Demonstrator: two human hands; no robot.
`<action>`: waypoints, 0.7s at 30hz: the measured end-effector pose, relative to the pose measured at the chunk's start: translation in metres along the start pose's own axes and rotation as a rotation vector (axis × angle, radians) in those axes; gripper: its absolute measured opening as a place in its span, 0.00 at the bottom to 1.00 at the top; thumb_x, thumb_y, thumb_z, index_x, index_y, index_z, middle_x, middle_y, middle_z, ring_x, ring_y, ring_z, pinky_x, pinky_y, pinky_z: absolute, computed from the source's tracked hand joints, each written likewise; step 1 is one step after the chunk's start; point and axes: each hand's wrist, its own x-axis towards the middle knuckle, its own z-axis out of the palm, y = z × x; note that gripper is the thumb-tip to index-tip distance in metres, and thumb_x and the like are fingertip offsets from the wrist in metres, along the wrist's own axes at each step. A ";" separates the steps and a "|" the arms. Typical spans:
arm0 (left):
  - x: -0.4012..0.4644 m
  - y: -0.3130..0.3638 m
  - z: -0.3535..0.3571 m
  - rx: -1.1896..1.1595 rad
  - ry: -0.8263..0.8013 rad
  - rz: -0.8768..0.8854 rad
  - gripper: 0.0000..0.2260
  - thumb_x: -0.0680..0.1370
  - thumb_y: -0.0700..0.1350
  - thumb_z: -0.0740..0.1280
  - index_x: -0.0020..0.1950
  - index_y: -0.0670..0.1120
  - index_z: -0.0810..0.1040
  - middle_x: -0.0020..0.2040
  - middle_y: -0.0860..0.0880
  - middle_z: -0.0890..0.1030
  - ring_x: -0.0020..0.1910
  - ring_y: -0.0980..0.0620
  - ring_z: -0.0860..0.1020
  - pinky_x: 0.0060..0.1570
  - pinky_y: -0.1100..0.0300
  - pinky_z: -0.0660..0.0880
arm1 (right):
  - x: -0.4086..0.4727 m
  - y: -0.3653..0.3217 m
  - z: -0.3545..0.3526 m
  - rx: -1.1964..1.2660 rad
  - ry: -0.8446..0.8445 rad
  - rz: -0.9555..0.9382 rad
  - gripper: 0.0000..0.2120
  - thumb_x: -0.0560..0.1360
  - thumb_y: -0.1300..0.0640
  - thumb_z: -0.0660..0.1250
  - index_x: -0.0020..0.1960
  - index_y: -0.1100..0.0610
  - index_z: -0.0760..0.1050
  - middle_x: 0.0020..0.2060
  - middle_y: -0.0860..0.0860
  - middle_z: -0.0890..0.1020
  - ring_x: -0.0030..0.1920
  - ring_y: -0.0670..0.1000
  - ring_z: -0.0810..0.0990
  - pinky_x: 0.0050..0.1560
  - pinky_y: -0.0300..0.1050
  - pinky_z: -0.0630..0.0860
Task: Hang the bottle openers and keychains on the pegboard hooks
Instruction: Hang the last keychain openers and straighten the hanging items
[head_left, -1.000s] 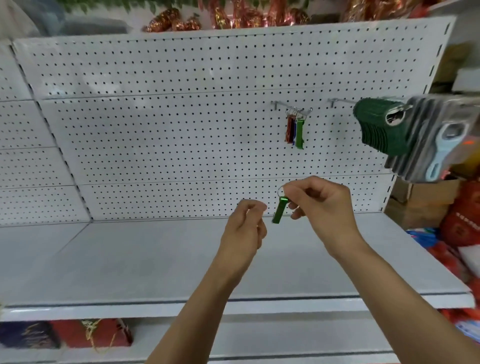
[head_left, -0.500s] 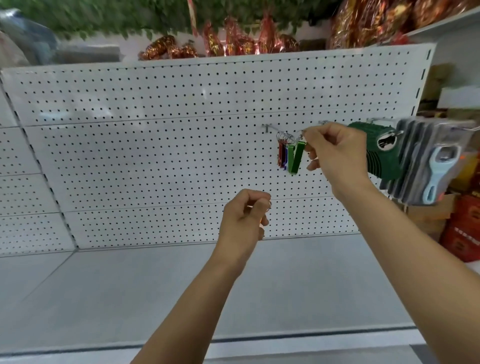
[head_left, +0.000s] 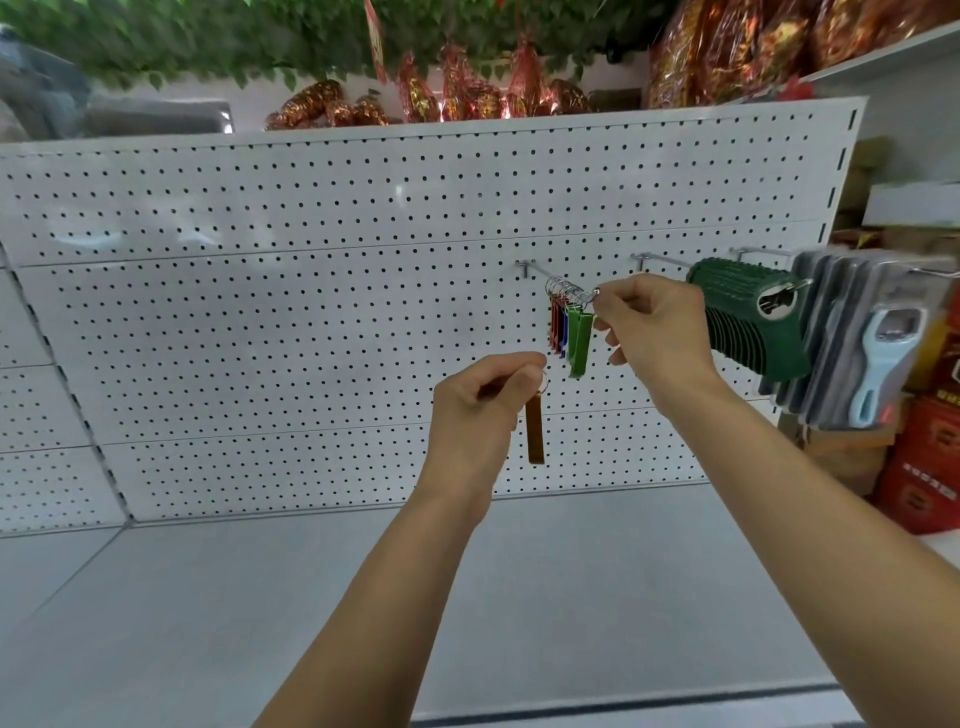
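Your right hand (head_left: 654, 332) is up in the middle right of the frame, at the tip of a hook (head_left: 535, 270) on the white pegboard (head_left: 260, 312); its fingers are curled and they pinch the ring of a green bottle opener (head_left: 579, 340), which looks like it is just going onto that hook; a small bunch of keychains (head_left: 558, 325) (red, blue and green ones) already hangs there, just beside it; your left hand (head_left: 480, 405) is lower, near the middle of the frame, with its fingers curled round the ring of a brown bottle opener (head_left: 535, 428) that hangs straight down below your fist; that one is not on a hook yet; I cannot tell if you hold more in that fist; to the right, a row of dark green openers (head_left: 748, 322) and some packed openers (head_left: 872, 353) hang on other hooks; so I think some of the job is done, the green one is almost on, and the brown one is left to hang; the grey shelf (head_left: 260, 597) sits below the board.
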 end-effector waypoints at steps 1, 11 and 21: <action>0.002 0.000 0.000 -0.014 -0.001 -0.006 0.06 0.77 0.40 0.68 0.48 0.49 0.84 0.34 0.57 0.79 0.32 0.58 0.72 0.38 0.69 0.73 | -0.003 0.002 -0.001 0.000 0.022 -0.010 0.03 0.75 0.60 0.68 0.48 0.55 0.77 0.35 0.52 0.80 0.30 0.44 0.75 0.30 0.40 0.76; 0.007 0.004 0.007 -0.130 -0.047 0.020 0.07 0.77 0.38 0.69 0.51 0.46 0.84 0.32 0.52 0.80 0.34 0.53 0.75 0.40 0.63 0.77 | -0.071 0.008 0.003 0.135 -0.215 -0.136 0.05 0.76 0.60 0.68 0.41 0.57 0.80 0.31 0.47 0.82 0.32 0.44 0.77 0.34 0.34 0.73; 0.026 0.016 0.018 0.022 -0.055 0.227 0.10 0.81 0.44 0.62 0.58 0.56 0.78 0.48 0.58 0.84 0.51 0.58 0.80 0.52 0.59 0.79 | -0.042 -0.015 -0.014 0.251 -0.057 -0.066 0.05 0.75 0.63 0.68 0.40 0.61 0.80 0.28 0.49 0.79 0.28 0.46 0.73 0.25 0.39 0.71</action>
